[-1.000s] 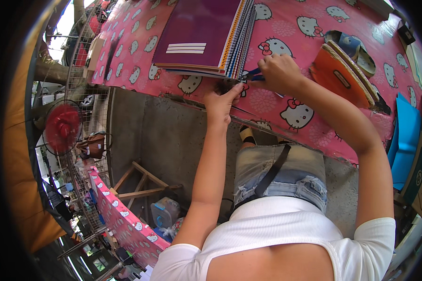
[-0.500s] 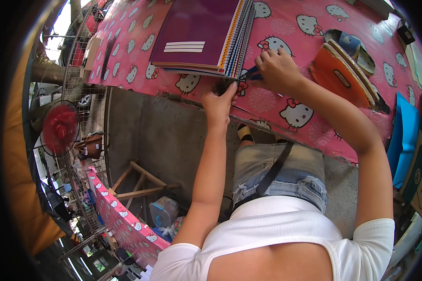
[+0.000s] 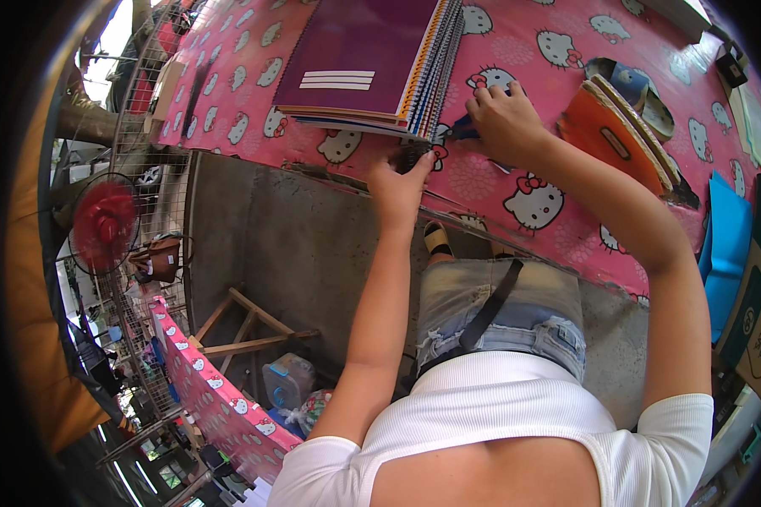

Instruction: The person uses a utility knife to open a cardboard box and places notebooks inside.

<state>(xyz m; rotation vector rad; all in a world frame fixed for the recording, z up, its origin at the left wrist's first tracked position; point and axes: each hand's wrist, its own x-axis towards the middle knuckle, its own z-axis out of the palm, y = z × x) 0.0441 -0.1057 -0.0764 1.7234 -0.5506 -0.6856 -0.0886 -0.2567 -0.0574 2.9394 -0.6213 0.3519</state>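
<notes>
My left hand (image 3: 400, 190) is closed at the table's front edge, thumb and fingers pinching a dark, coil-like black piece (image 3: 412, 157). It sits just below the corner of a stack of spiral notebooks (image 3: 359, 51) with a purple top cover. To the right, my right hand (image 3: 509, 125) is closed around a small dark blue-handled tool (image 3: 462, 129), perhaps pliers. The tool points toward the stack's corner and the black piece; its tip is too small to make out.
A pink cat-print cover lies over the table (image 3: 473, 182). On the right are an orange pouch (image 3: 604, 135), a roll of tape (image 3: 651, 110), a blue folder (image 3: 725, 253) and a cardboard box (image 3: 757, 317). A red fan (image 3: 106, 221) stands left, beyond a wooden frame (image 3: 258, 348).
My left hand has shifted slightly right, and the black piece sits a little closer to the stack's corner. The right hand has moved slightly right with the tool.
</notes>
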